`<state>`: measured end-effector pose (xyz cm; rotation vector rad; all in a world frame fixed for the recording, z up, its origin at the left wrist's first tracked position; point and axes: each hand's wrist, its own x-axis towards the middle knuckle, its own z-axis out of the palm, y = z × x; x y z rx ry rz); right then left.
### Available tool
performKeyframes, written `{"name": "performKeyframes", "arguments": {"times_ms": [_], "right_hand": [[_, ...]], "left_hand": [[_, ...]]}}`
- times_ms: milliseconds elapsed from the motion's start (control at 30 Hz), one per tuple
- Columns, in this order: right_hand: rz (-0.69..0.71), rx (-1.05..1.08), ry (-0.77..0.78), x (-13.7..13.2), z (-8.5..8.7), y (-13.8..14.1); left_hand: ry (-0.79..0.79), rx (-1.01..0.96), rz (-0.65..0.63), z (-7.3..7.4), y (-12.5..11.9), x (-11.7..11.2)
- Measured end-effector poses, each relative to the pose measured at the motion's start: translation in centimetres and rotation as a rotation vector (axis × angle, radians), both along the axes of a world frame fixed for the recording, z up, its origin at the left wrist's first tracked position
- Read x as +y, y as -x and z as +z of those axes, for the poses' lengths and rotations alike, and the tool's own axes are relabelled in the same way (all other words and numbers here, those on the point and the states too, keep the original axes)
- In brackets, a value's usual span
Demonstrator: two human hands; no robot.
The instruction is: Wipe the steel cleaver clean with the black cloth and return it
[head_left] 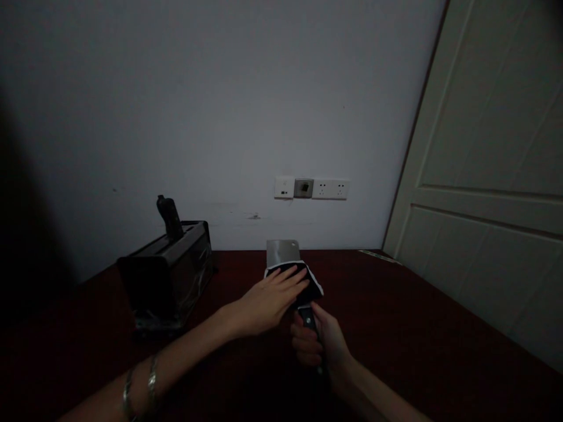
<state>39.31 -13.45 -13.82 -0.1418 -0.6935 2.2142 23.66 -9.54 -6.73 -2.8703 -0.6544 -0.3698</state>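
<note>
A cleaver [282, 251] points away from me, its broad steel blade showing at the far end with a small hole near one corner. My right hand [324, 343] is wrapped round its black riveted handle. Across the blade lies a dark cloth [313, 288] with a white edge. Flat on top of that cloth rests my left hand [275, 296], fingers stretched out, with two metal bracelets [152, 378] on the forearm. The cloth and my fingers hide the middle of the blade.
On the left of the dark red table [373, 305] stands a dark knife block [165, 278] with one black handle [169, 217] sticking up. Behind the table is a pale wall with sockets [331, 189]. A light panelled door [488, 176] closes off the right side.
</note>
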Motion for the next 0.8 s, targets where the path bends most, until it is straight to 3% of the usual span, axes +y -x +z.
{"name": "performKeyframes", "arguments": {"times_ms": [67, 233, 300, 500, 600, 667, 800], "right_hand": [[0.009, -0.007, 0.003, -0.6, 0.0, 0.0], [0.062, -0.018, 0.006, -2.4, 0.3, 0.7], [0.085, -0.006, -0.003, -2.6, 0.6, 0.8], [0.018, 0.046, -0.018, -2.3, 1.1, 0.2], [-0.003, 0.053, -0.016, -2.5, 1.0, 0.0], [0.006, 0.040, -0.002, -2.9, 1.0, 0.0], [0.074, 0.012, 0.014, -3.9, 1.2, 0.3]], "left_hand": [[-0.002, 0.002, 0.006, 0.2, 0.1, -0.2], [-0.001, -0.049, 0.158, 1.8, 1.1, 2.7], [0.009, -0.042, 0.180, 2.3, 1.2, 2.7], [-0.035, 0.017, 0.021, 1.1, 0.1, -2.9], [-0.025, 0.030, 0.001, 0.7, 0.0, -4.4], [-0.009, 0.037, -0.001, 1.1, 0.3, -3.8], [0.005, 0.033, 0.070, 2.7, 1.2, -0.5]]}}
